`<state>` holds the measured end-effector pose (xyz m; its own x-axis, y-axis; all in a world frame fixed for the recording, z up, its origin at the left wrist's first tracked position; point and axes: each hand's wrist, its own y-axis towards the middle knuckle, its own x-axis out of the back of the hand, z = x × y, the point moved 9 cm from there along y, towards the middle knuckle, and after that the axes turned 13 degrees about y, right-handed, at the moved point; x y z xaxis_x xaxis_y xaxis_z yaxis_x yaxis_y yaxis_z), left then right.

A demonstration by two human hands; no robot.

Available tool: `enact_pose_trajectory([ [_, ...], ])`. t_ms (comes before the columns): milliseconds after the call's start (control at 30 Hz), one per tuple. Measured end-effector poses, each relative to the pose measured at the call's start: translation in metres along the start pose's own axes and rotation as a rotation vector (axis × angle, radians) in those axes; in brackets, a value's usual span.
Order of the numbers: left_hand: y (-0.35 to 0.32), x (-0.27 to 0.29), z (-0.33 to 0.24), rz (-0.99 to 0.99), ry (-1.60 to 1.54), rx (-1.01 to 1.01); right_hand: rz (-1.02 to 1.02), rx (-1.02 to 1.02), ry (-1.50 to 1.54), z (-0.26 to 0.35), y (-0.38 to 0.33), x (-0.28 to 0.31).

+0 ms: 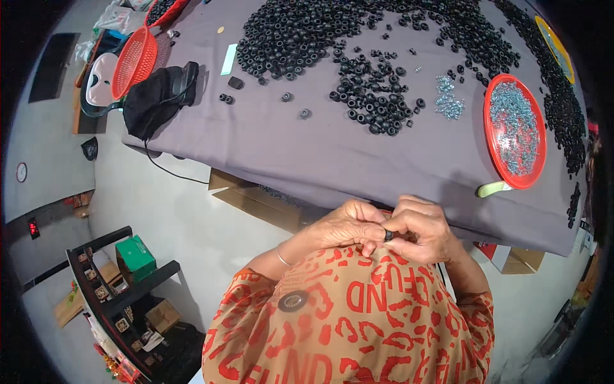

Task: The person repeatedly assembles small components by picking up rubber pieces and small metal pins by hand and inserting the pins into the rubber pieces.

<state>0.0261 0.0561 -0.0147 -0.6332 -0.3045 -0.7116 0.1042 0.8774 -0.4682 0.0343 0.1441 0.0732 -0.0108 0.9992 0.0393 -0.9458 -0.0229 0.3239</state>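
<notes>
Close to my chest, at the table's near edge, both hands meet around a small black ring-shaped part [388, 235]. My left hand [348, 225] is closed, its thumb and fingers pressed against one side of the part. Thumb and forefinger of my right hand [421, 230] pinch it from the other side. What else may sit between the fingertips is too small to make out. Farther off lie a large heap of similar black parts [288, 38] and a smaller cluster [377, 105]. Two single parts with greyish centres [305, 114] rest apart from them.
At the right stands a red tray [542, 150] of small shiny metal pieces, a pale green handle [492, 189] beside it. A small metal pile [449, 99] lies nearby. A black bag [150, 105] and red basket [135, 61] are at the left. An open cardboard box [256, 208] sits under the table edge.
</notes>
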Motion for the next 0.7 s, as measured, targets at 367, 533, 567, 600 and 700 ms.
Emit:
enact_pose_trajectory([
  [367, 0.001, -0.003, -0.018, 0.119, -0.19, -0.137, -0.041, -0.089, 0.091, -0.018, 0.017, 0.0],
  [533, -0.022, 0.059, -0.069, -0.497, 0.309, -0.373, -0.268, -0.281, -0.036, -0.044, 0.014, 0.043],
  [567, -0.033, 0.069, -0.086, -0.646, 0.499, -0.439, -0.377, -0.245, -0.214, -0.05, 0.008, 0.064],
  [600, -0.042, 0.08, -0.097, -0.812, 0.669, -0.448, -0.478, -0.279, -0.335, -0.055, 0.002, 0.083],
  [700, -0.056, 0.098, -0.124, -1.124, 1.088, -0.495, -0.587, -0.155, -0.599, -0.054, 0.01, 0.114],
])
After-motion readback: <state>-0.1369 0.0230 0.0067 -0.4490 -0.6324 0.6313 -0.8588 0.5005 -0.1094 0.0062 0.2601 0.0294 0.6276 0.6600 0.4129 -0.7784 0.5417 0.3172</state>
